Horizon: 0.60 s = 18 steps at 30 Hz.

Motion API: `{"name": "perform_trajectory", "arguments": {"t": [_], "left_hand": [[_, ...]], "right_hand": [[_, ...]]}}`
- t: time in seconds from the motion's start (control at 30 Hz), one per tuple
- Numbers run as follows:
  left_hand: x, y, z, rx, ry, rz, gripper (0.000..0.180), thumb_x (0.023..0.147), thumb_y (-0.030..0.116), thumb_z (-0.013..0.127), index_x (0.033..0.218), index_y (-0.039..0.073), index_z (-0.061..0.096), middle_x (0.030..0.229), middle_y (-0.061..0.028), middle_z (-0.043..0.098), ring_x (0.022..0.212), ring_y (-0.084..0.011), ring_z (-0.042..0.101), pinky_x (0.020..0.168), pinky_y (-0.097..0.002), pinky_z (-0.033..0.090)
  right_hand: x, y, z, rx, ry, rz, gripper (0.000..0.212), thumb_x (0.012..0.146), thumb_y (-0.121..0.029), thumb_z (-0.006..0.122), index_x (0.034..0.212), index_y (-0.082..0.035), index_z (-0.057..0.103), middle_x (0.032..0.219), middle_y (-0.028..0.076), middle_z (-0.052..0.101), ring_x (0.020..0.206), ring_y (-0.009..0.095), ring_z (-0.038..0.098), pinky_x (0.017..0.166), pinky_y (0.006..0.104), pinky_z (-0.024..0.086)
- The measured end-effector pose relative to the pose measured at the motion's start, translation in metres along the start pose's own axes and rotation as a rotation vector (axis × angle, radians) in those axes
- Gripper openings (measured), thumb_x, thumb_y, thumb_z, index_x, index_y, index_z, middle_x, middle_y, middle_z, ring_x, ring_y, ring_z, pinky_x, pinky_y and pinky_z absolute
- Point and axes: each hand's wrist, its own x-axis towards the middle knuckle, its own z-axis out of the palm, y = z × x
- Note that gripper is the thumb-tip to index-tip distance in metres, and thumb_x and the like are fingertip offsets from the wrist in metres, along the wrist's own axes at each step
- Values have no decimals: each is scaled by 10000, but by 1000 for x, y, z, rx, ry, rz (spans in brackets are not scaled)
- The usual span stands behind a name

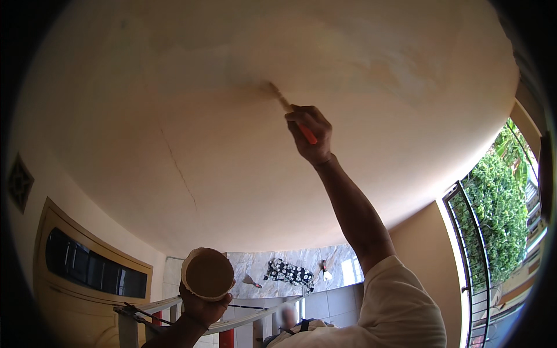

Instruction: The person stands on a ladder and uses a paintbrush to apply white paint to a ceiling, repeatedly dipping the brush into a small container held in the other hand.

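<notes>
My right hand (311, 129) is raised at the end of an outstretched arm, its fingers closed round a paintbrush (307, 133) with an orange handle. The brush's bristle end points up and left and appears to touch the pale plastered surface (203, 116); it is slightly blurred there. Low in the view, my left hand (204, 308) grips a round paint container (208, 272) from below, its open top facing me. Brownish paint shows inside, and the rim is crusted. A thin crack runs down the surface to the left of the brush.
A metal ladder (245, 319) stands below me. On grey marbled tile (243, 262) lie a black-and-white patterned cloth (288, 274) and two small tools. A wooden door (96, 261) is at lower left, a dark vent (20, 182) above it. A black railing (478, 249) fronts greenery at right.
</notes>
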Motion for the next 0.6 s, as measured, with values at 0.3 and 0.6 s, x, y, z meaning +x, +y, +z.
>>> {"name": "perform_trajectory", "arguments": {"t": [0.3,0.6], "left_hand": [[10,-4,5,31,-22,-11,598,947,618,557,1378,206,588,1250,-97,656,1145,-356,643,736,-488,638],[2,0,7,-33,31,-23,562,923,571,598,1352,209,609,1226,-106,656,1145,-342,629,737,-459,630]], "right_hand": [[42,92,-176,-550,573,253,107,897,4,744,964,-79,741,936,51,687,883,187,675,784,344,558],[47,2,-25,-23,-112,-122,200,799,8,789,939,-119,724,991,82,722,873,286,709,738,372,588]]}}
